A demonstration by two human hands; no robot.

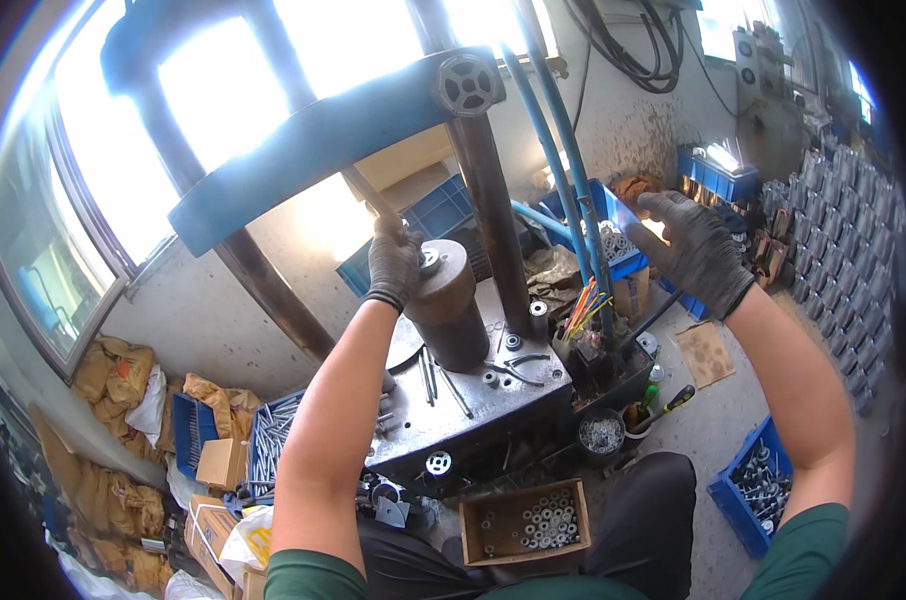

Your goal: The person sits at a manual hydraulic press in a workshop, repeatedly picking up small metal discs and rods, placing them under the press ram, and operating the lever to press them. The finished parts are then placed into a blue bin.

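My left hand (pixel 394 262), in a dark grey glove, is closed at the top of a thick metal cylinder (pixel 451 315) on the press table. A slanted metal bar (pixel 369 193) runs up and left out of its fingers. Part of the grip is hidden. A small ring-shaped part (pixel 430 257) sits on the cylinder's top, beside that hand. My right hand (pixel 701 252), gloved alike, is raised at the right, its fingers stretched and apart with nothing in them. Pliers (pixel 521 372), thin rods (pixel 450 388) and small metal rings (pixel 514 342) lie on the press table (pixel 423 430).
The blue press beam (pixel 323 140) crosses above my left hand, between dark columns (pixel 493 230). A cardboard box of metal rings (pixel 470 515) sits at my legs. Blue bins (pixel 725 492) stand around, and stacked metal parts (pixel 838 260) rise at the right. A screwdriver (pixel 678 400) sticks out of a container.
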